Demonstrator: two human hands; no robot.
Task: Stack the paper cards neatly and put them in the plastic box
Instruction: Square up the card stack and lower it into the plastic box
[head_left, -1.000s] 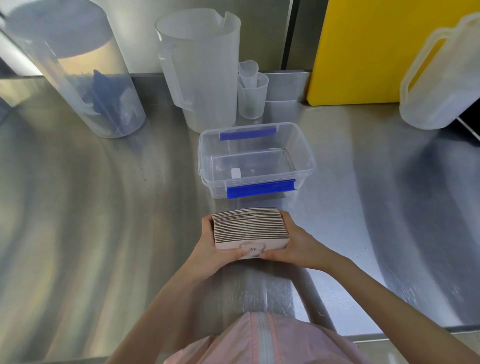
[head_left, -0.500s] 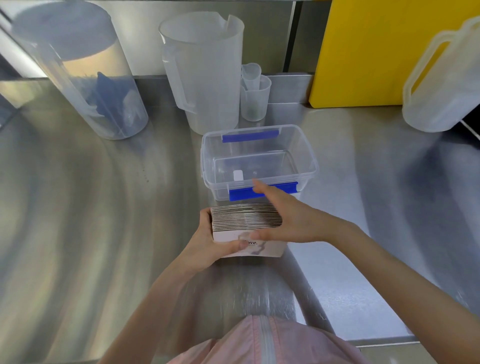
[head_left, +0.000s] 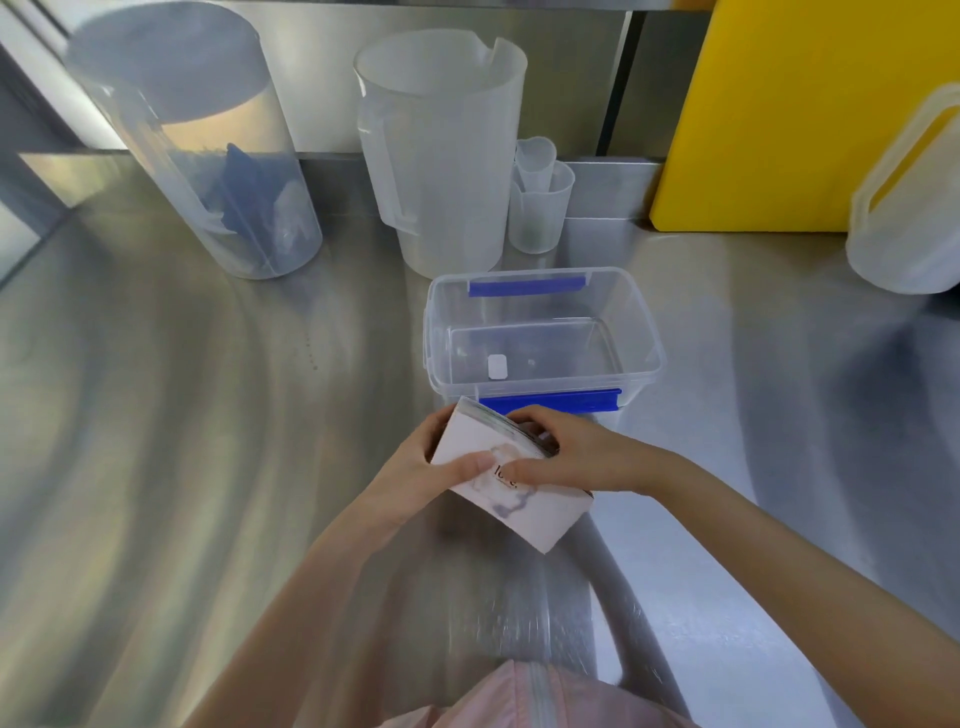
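The card stack (head_left: 511, 483), flat on its edge a moment ago, is now tilted face-up and lifted, clasped by the left hand (head_left: 415, 475) and right hand (head_left: 576, 457), just at 6 o'clock of the empty plastic box (head_left: 644, 332); squaring looks finished, loading likely next.

Head view; looking down, close

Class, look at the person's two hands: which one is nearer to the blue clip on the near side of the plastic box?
The right hand, just below the blue clip, fingers over the card stack. The left hand grips the stack's left side, farther off.
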